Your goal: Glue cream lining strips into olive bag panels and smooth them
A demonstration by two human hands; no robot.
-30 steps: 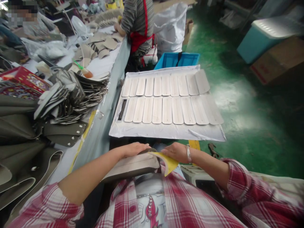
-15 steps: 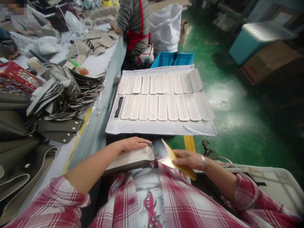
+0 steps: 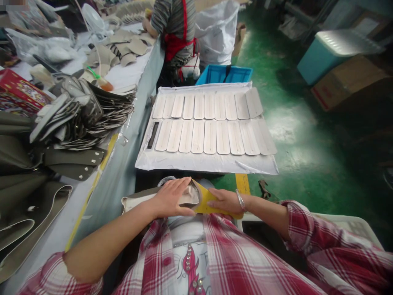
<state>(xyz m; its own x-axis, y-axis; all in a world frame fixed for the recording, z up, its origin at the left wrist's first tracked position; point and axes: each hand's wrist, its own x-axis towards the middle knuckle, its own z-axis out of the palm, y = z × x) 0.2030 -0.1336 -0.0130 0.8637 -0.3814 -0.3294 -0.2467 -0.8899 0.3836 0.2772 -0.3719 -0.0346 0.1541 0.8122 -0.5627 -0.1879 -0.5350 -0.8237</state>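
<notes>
Red-and-white plaid shirt (image 3: 236, 250), silver bracelet (image 3: 240, 199)

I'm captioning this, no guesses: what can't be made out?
Head view:
Pale-lined piece, middle: under the left hand.
Right hand, lower fingers: mostly behind the yellow sheet.
Co-worker, head: cut off by top edge.
Red box, left end: cut off by left edge.

Flat white-covered board (image 3: 199, 162) has two rows of pale round-cornered strips (image 3: 204, 136); white-topped table (image 3: 69, 213) on the left's loaded with dark leathery pieces (image 3: 69, 159).
</notes>
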